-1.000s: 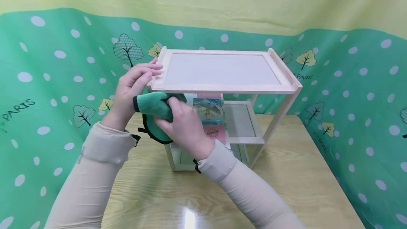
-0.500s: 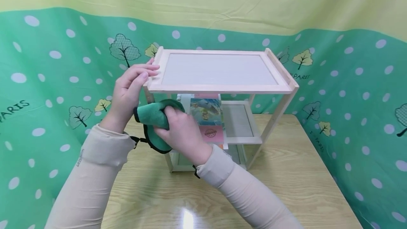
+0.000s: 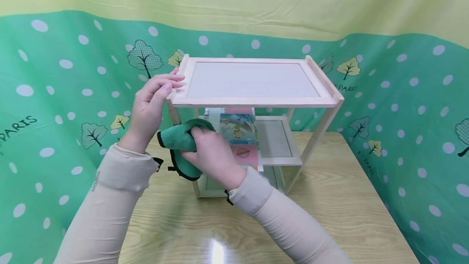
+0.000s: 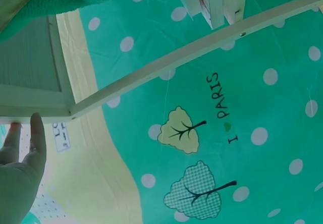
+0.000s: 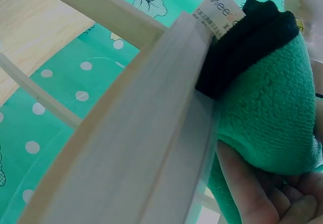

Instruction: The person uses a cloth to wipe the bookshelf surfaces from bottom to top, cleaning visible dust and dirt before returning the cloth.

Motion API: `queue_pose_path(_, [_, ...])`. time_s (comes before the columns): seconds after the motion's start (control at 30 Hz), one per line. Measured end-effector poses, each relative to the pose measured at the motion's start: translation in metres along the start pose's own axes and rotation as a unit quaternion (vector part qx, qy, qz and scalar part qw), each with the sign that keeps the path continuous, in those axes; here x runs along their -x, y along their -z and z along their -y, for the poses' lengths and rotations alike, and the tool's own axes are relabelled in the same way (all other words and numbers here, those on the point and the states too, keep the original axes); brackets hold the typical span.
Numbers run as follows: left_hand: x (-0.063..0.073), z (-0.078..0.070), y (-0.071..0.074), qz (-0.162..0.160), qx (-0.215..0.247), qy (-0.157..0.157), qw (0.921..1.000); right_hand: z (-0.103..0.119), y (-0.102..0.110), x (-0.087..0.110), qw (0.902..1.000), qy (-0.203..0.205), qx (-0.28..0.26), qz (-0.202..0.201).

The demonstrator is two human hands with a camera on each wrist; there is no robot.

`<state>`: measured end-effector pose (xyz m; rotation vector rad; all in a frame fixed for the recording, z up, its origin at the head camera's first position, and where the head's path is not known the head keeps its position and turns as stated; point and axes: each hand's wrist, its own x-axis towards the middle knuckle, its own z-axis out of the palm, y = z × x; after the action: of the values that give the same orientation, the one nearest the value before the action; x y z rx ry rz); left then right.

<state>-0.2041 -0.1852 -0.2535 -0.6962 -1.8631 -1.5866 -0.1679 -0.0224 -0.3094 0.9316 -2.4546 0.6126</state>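
A green cloth point(image 3: 179, 137) with black edging is bunched in my right hand point(image 3: 216, 152), whose fingers and thumb grip it. It lies in front of the shelf unit's front left post point(image 3: 174, 113), just below the top board. Whether it wraps fully round the post I cannot tell. My left hand point(image 3: 150, 101) rests on the left end of the pale wooden shelf unit point(image 3: 256, 102), its fairly straight fingers over the end rail. In the left wrist view, fingers point(image 4: 38, 138) touch the board's edge. In the right wrist view, the cloth point(image 5: 267, 103) sits against a large pale surface.
A book point(image 3: 239, 133) with a pink and blue cover lies on the middle shelf, sticking out at the front. The unit stands on a wood-grain table point(image 3: 311, 223). A green and yellow patterned curtain point(image 3: 66, 105) hangs around the back and sides.
My right hand and the cloth have moved down a little along the front left post. My left hand stays at the end rail. The view has shifted slightly.
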Motion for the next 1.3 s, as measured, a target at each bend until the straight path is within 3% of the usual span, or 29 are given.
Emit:
queue_pose_path(0.33, [0.001,0.004,-0.001,-0.017,-0.006,-0.017,0.9997,-0.006,-0.003,0.001,0.9986,0.032,-0.029,-0.029])
queue_pose_path(0.6, [0.001,0.004,-0.002,-0.029,0.015,-0.015,0.9994,-0.009,-0.003,-0.001,0.9915,0.055,-0.075,-0.092])
queue_pose_path(1.07, [0.002,0.007,-0.003,-0.022,0.038,0.000,0.9990,-0.007,0.006,-0.003,0.9826,0.052,-0.113,-0.138])
queue_pose_path(1.3, [0.001,0.009,-0.003,-0.025,0.048,-0.008,0.9985,-0.003,0.016,-0.011,0.9721,0.046,-0.146,-0.178])
